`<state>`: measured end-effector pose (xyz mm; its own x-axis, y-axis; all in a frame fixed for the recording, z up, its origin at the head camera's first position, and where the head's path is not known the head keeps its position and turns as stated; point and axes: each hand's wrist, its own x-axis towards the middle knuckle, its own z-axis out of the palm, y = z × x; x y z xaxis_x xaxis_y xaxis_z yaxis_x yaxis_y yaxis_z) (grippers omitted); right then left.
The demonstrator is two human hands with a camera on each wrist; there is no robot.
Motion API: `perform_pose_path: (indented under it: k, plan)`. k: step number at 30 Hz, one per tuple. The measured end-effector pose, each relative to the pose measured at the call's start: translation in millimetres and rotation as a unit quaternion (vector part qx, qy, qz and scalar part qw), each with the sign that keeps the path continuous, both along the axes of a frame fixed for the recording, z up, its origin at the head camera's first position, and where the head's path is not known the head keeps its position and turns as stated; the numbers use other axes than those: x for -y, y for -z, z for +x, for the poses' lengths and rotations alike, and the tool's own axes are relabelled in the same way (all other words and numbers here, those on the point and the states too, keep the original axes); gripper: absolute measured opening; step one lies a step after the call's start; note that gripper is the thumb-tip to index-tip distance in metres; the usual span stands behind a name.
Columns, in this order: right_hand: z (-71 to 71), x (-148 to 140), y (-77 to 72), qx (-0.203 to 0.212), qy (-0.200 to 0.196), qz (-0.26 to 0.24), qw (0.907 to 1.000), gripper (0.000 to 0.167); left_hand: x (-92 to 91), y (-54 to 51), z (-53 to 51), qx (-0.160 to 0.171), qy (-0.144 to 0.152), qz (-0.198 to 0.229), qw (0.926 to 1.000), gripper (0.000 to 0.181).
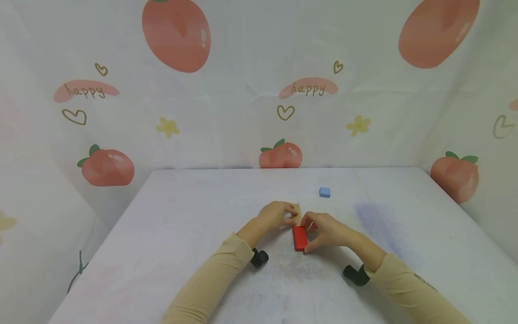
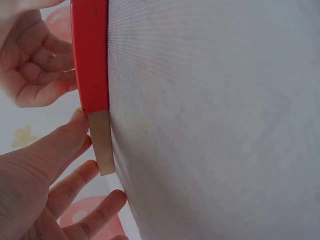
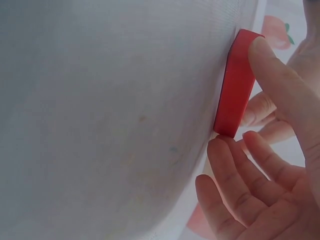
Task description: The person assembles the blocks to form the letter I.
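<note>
A red rectangular block (image 1: 300, 238) lies flat on the white table, end to end with a plain wooden block (image 1: 297, 215) just beyond it. My left hand (image 1: 274, 214) holds the wooden block from the left. In the left wrist view its thumb is by the seam with the red block (image 2: 91, 55), and a finger reaches the far end of the wooden block (image 2: 102, 142). From the right, my right hand (image 1: 329, 230) grips the red block lengthwise, thumb at the near end and fingers at the far end. In the right wrist view, the wooden block is mostly hidden behind the fingers.
A small blue block (image 1: 325, 192) sits farther back on the table (image 1: 194, 216), to the right of the wooden one. Behind the table hangs a white cloth (image 1: 238, 90) printed with fruit and hearts. Black wrist mounts (image 1: 356, 275) stick out below both forearms.
</note>
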<state>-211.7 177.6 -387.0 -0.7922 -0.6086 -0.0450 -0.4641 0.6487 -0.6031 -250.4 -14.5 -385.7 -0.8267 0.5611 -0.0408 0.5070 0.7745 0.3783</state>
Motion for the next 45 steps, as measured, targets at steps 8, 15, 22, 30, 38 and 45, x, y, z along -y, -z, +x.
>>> perform_pose_path:
  k: [8,15,22,30,38,45]
  plan:
    - [-0.8,1.5,-0.4,-0.005,0.0,0.004,1.0,0.052,-0.9,1.3,-0.8,0.003,-0.01,-0.008,0.9999,0.035]
    - [-0.5,2.1,-0.4,-0.007,-0.003,0.002,1.0,0.052,-0.3,1.1,0.4,-0.002,-0.007,-0.004,1.0,0.033]
    - [-1.0,1.2,0.2,-0.013,-0.008,0.002,0.9999,0.052,-1.0,-0.5,0.7,-0.011,-0.005,-0.016,0.9998,0.034]
    - [-0.7,0.0,0.4,-0.021,-0.012,0.006,0.9997,0.052,-1.9,-1.1,2.4,-0.021,0.0,-0.032,0.9993,0.033]
    - [-0.4,-0.1,0.7,-0.023,-0.012,0.003,0.9997,0.051,-1.9,0.2,3.8,-0.028,-0.001,-0.038,0.9989,0.033]
    - [-0.2,0.2,0.6,-0.025,-0.015,-0.002,0.9996,0.051,-1.0,1.3,3.5,-0.036,0.008,-0.037,0.9986,0.03]
